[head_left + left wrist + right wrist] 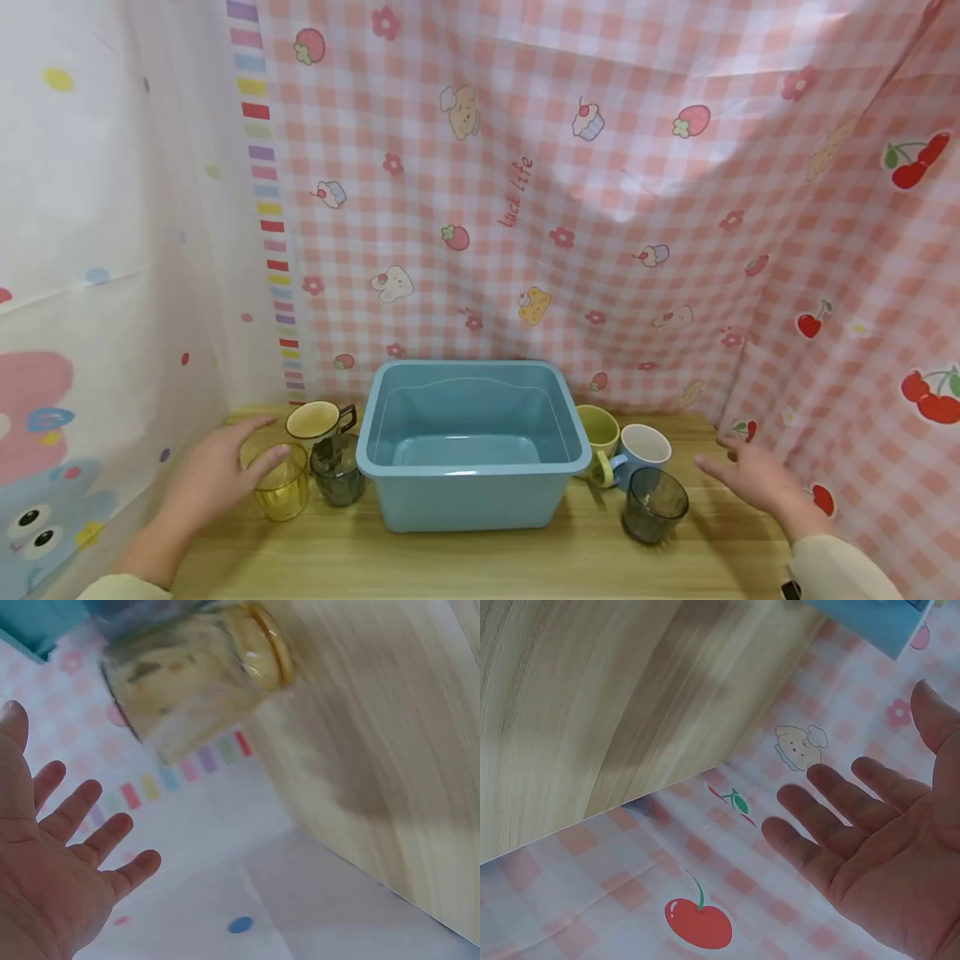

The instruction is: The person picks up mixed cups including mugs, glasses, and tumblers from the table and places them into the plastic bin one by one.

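Note:
My left hand (210, 477) is open beside a yellow glass cup (285, 493), its thumb overlapping the cup's rim in the head view. In the left wrist view the spread fingers are apart from that glass. Behind it stands a cream mug (311, 421) with a dark handle, and a grey glass cup (339, 477) is just to the right. On the other side my right hand (756, 479) is open, holding nothing, to the right of a blue mug (641, 467) with a white inside. A dark grey glass cup (654, 508) stands in front of that mug, a green mug (597, 427) behind it.
Between the two groups of cups stands a light blue plastic tub (474, 504) with nothing inside. The wooden table (465, 562) is bounded by a pink checked curtain (480, 200) at the back and right, and a white dotted curtain (97, 217) at the left.

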Available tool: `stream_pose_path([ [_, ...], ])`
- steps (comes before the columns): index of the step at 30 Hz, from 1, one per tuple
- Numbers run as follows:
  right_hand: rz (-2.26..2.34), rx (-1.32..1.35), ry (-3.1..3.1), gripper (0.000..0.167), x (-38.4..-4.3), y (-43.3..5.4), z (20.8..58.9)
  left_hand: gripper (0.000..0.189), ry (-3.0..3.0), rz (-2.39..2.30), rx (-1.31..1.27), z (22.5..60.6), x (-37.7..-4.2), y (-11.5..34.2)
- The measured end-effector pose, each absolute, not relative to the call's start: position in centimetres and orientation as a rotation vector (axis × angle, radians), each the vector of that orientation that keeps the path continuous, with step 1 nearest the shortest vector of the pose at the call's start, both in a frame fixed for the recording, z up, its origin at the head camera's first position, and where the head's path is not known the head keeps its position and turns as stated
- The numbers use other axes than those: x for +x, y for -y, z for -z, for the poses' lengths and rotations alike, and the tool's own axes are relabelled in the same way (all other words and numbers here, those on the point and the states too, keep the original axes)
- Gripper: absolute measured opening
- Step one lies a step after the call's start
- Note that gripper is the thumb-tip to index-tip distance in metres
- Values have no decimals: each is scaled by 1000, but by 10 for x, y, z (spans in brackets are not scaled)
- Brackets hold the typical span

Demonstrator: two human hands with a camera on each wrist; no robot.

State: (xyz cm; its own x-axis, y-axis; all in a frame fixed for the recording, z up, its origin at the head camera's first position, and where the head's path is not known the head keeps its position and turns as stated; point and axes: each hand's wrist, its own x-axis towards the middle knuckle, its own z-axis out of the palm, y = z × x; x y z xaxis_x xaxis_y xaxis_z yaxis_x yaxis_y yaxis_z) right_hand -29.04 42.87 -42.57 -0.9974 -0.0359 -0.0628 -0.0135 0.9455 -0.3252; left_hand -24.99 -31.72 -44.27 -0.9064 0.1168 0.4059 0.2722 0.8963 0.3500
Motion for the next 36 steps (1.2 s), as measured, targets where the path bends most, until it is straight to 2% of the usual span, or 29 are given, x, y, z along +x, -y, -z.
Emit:
stream_pose_path([
  [12,524,-68,-3073,89,-279,-434,419,61,2409,592,-453,437,-225,273],
  [24,557,-101,-3154,82,-273,-427,421,62,2326,599,-538,440,-219,244],
  [36,571,-80,-3106,87,-272,-420,426,63,2362,621,-507,447,-213,225],
])
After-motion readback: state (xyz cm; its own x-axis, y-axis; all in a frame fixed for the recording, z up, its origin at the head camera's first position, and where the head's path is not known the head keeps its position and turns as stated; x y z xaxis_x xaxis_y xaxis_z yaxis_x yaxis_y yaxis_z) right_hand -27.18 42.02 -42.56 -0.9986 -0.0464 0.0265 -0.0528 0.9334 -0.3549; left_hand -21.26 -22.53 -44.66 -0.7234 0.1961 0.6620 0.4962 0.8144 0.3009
